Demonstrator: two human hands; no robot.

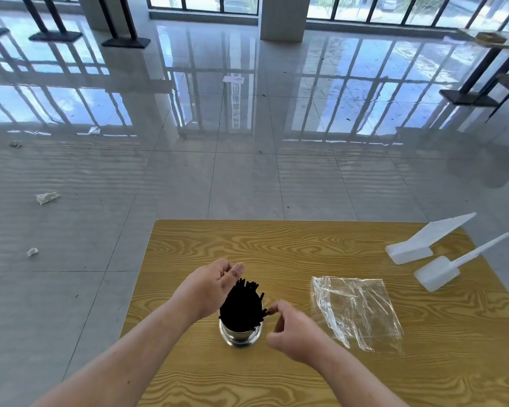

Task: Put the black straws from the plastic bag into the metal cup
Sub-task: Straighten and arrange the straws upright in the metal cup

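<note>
A shiny metal cup (239, 336) stands on the wooden table (291, 248), packed with several black straws (243, 306) that fan out above its rim. My left hand (209, 284) curves against the left side of the straw bundle, fingers apart and touching the straw tips. My right hand (291, 330) is just right of the cup, its thumb and forefinger pinched on the end of a straw that leans out. The clear plastic bag (356, 309) lies flat and crumpled to the right, with no straws visible inside.
Two white plastic scoops (423, 242) (441, 271) lie at the table's far right. Beyond the table is a glossy tiled floor with scraps of litter (47, 197), a pillar and black table bases (467, 96).
</note>
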